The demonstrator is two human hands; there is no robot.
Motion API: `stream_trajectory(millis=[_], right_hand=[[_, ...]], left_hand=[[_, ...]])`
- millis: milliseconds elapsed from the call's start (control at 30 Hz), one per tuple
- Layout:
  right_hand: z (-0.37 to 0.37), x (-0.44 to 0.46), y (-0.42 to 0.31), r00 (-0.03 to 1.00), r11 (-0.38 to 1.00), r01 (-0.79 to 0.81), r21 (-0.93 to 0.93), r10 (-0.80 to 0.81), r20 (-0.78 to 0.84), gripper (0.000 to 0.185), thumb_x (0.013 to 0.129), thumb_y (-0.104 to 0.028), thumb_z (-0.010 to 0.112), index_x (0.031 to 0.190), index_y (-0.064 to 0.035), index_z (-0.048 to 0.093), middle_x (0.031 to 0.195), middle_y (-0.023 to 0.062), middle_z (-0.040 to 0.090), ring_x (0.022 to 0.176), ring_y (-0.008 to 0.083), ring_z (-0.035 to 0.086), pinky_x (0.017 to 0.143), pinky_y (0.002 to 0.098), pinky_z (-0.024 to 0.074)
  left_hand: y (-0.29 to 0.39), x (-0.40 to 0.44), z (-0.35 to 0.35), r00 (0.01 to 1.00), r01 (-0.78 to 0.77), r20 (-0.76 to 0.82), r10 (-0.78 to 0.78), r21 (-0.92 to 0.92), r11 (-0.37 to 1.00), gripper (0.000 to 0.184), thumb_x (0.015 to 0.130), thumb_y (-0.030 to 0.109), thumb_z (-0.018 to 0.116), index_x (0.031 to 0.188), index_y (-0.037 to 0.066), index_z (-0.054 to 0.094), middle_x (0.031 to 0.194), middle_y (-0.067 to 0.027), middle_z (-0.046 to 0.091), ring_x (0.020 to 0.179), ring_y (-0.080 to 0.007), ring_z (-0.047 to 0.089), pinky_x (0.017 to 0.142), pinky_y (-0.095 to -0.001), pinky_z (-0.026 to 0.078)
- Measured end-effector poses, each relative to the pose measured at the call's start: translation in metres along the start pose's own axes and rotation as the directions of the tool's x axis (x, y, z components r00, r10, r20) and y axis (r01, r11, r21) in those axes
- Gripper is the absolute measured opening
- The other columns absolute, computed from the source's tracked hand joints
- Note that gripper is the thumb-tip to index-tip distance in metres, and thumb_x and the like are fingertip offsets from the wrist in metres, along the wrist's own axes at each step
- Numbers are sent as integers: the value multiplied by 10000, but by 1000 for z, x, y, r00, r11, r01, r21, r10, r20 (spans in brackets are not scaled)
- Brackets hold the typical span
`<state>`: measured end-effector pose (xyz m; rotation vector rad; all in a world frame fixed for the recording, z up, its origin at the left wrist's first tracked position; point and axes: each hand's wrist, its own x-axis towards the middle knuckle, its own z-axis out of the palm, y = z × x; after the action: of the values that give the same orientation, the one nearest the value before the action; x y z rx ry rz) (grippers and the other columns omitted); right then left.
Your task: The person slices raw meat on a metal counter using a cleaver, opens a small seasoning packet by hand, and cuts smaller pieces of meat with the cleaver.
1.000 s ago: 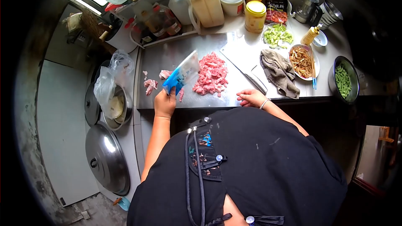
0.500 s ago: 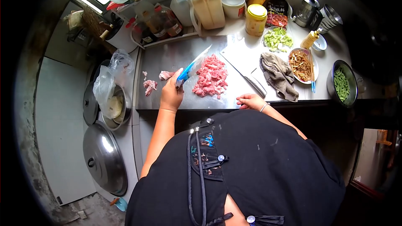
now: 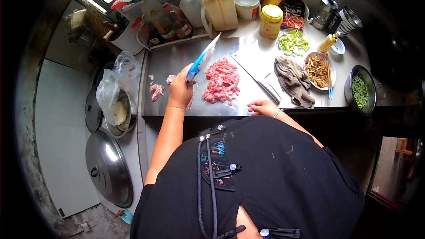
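Note:
In my left hand [image 3: 179,89] is a blue-and-white plastic packet [image 3: 204,57], gripped near its lower end and tilted up to the right. It is held beside a heap of cut raw meat [image 3: 221,81] on the metal worktop [image 3: 199,109]. Small meat scraps [image 3: 156,92] lie left of that hand, one partly hidden behind it. My right hand [image 3: 264,107] hangs at the worktop's front edge, fingers curled together with nothing visible in them. Closest to it is a cleaver [image 3: 256,76] lying flat, its handle toward me.
Right of the cleaver lie a crumpled cloth [image 3: 293,82], a plate of shredded food [image 3: 318,71] with chopsticks, chopped green vegetables [image 3: 293,42] and a bowl of green beans [image 3: 361,90]. Bottles [image 3: 179,24] and a jug [image 3: 220,6] stand behind. At left are a pot lid [image 3: 106,168] and a plastic bag [image 3: 108,90].
The packet has risen and stands more upright, its top end higher. My left hand has shifted slightly left. My right hand is nearly still.

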<state>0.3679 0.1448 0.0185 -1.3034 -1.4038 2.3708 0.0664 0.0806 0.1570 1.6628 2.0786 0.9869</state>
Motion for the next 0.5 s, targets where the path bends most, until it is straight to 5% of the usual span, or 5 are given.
stream_trajectory(millis=[33, 67, 267, 400, 500], right_hand=[[1, 0, -1, 1000, 1000, 8, -11, -8, -2, 262, 885, -226, 571, 1094, -72, 603, 942, 13, 628, 708, 89, 569, 605, 223, 478], [0, 0, -3, 1000, 1000, 6, -11, -6, -2, 262, 885, -226, 571, 1094, -72, 603, 942, 13, 628, 708, 89, 569, 605, 223, 478], [-4, -7, -64, 958, 960, 215, -182, -243, -152, 268, 867, -186, 567, 1101, -61, 605, 942, 27, 646, 717, 86, 601, 627, 225, 467], [-11, 5, -108, 896, 897, 390, -208, -422, -138, 329, 830, -155, 615, 1138, -42, 583, 931, 62, 643, 719, 103, 611, 663, 234, 492], [3, 3, -155, 829, 824, 507, -255, -547, -120, 485, 797, -162, 655, 1244, -51, 503, 1049, 106, 609, 751, 116, 608, 698, 246, 502]], left_hand=[[5, 3, -3, 998, 56, -7, -55, 8, 998, 411, 781, -39, 519, 1176, 74, 535, 913, -141, 642, 716, -218, 659, 658, -305, 517], [11, 5, -7, 998, 34, 55, -36, 35, 999, 188, 908, 147, 524, 1047, 25, 558, 806, -127, 643, 639, -203, 665, 589, -304, 507], [5, 12, -7, 999, -30, 38, 33, -79, 996, 223, 903, 197, 557, 1028, 12, 561, 767, -84, 615, 623, -153, 634, 592, -274, 503], [3, 18, -11, 997, -67, 26, 69, -74, 995, 237, 900, 213, 565, 1017, 6, 561, 768, -74, 608, 607, -138, 612, 592, -260, 500], [10, 25, -17, 985, -160, -65, 159, -9, 987, 287, 812, 38, 585, 1098, 62, 583, 892, -140, 639, 737, -242, 637, 708, -298, 504]])
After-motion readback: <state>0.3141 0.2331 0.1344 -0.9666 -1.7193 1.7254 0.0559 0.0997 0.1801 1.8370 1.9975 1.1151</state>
